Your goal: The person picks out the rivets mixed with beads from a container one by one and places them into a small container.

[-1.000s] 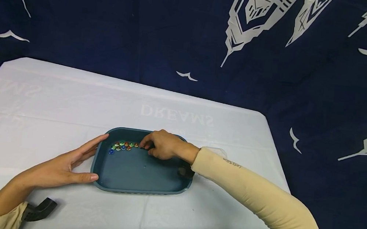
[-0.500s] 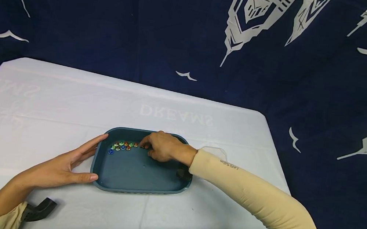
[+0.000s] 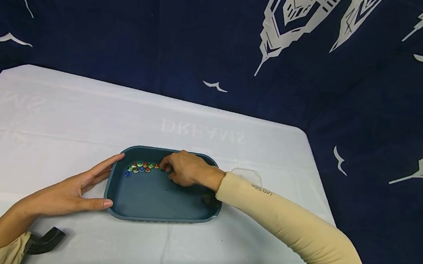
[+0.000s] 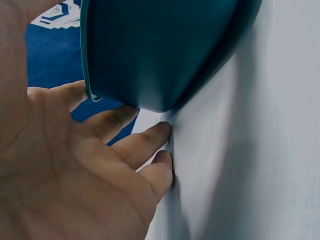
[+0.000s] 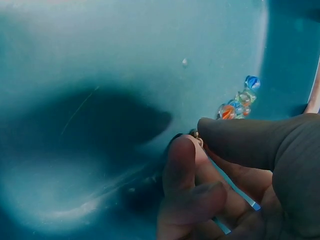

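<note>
A teal tray (image 3: 159,201) lies on the white-covered table. My left hand (image 3: 75,191) spans its left end, thumb and fingers extended against the outer wall and rim. In the left wrist view, the fingers (image 4: 145,145) reach along the tray's side with some tips low by the cloth. Several coloured glass marbles (image 3: 141,169) line up in two rows near the tray's back wall, a blue one at the left. My right hand (image 3: 189,168) is at the right end of the back row. Its thumb and fingertips pinch a small shiny marble (image 5: 195,133), mostly hidden by them.
Behind the right sleeve (image 3: 266,201), a clear angular plastic outline (image 3: 249,174) shows on the cloth. A black curved device (image 3: 46,241) sits at the left cuff. A dark blue printed curtain (image 3: 205,42) hangs behind the table.
My right hand and forearm have shifted slightly left along the marble row. The left hand and the tray stay almost as they were.
</note>
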The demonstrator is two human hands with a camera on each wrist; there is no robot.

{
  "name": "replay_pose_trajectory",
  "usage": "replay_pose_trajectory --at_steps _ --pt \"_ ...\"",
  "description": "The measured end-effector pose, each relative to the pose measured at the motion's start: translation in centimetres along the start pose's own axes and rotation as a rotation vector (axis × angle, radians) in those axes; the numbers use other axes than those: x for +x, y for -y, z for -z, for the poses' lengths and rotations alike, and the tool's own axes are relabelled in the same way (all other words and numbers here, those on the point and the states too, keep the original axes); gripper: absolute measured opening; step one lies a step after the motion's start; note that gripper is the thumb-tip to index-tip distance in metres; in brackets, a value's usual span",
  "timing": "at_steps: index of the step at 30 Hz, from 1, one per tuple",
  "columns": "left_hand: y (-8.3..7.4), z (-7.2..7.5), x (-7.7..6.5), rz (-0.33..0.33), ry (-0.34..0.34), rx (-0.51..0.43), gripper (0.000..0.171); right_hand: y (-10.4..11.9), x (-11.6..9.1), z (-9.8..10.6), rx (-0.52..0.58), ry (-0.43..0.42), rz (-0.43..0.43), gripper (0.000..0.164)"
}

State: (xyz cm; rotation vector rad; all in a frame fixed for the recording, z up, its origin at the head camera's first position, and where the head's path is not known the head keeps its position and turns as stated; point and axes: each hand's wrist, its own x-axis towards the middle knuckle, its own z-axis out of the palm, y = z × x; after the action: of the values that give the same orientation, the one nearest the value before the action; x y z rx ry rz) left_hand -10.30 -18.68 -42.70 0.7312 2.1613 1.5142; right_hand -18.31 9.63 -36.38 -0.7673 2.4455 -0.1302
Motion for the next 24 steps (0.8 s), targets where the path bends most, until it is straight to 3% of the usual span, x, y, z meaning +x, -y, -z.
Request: replay_pose_trajectory --at_steps 6,14,24 --pt "0.07 0.00 0.02 0.000 0.001 -0.004 0.096 -0.02 0.03 -0.10 -0.003 -0.012 -0.009 0.029" --pt "0.03 0.03 0.02 0.011 -0.001 0.005 0.097 0.03 0.07 -0.09 -0.010 -0.026 -0.011 0.037" --pt "0.11 -0.01 0.08 0.003 0.000 -0.008 0.097 -0.10 0.17 -0.12 -0.005 -0.012 0.007 0.025"
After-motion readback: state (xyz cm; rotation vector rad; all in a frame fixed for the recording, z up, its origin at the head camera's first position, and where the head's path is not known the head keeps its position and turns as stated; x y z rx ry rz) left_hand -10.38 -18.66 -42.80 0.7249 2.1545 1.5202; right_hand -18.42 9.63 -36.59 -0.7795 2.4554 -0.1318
